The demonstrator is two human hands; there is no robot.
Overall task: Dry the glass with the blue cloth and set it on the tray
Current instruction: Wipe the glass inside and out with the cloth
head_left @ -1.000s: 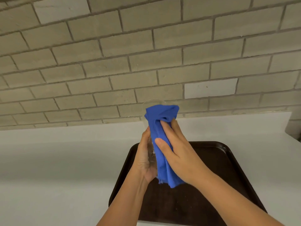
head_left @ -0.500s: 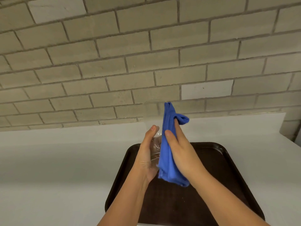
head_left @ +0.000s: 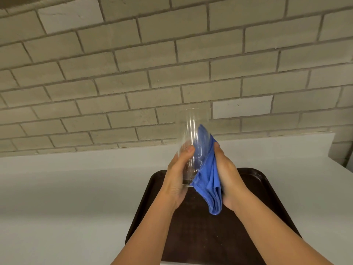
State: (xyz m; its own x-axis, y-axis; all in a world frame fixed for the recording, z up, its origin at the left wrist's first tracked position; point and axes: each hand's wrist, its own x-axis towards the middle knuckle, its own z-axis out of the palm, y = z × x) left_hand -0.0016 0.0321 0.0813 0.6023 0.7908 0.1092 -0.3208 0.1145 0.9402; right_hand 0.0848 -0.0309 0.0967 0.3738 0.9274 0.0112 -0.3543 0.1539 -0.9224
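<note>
Holding the glass (head_left: 192, 142) low on its body, the left hand (head_left: 176, 180) has its thumb across the near wall and its palm under the base end, a firm closed grip around the lower part. The right hand (head_left: 226, 175) is closed on the blue cloth (head_left: 209, 180), pressing it flat against the glass's right side, with the loose tail of the fabric hanging below the palm. Half a second ago the cloth stood bunched high beside the rim and hid most of that side; a second ago it capped the top. Now it has slid down to the lower half, and the upper wall and rim stand bare and clear against the brick wall (head_left: 172, 64). I read that as the wiping stroke having run from mouth to base, so the outside is probably near done, though whether drops remain cannot be told through the clear wall. The glass is held in the air above the far edge of the dark tray (head_left: 267, 207), which lies on the white counter (head_left: 66, 197), and does not touch it. Its long axis runs nearly upright, leaning a little away from the wearer, with the open mouth pointing up and the base down toward the tray, so setting it down should need little turning.
</note>
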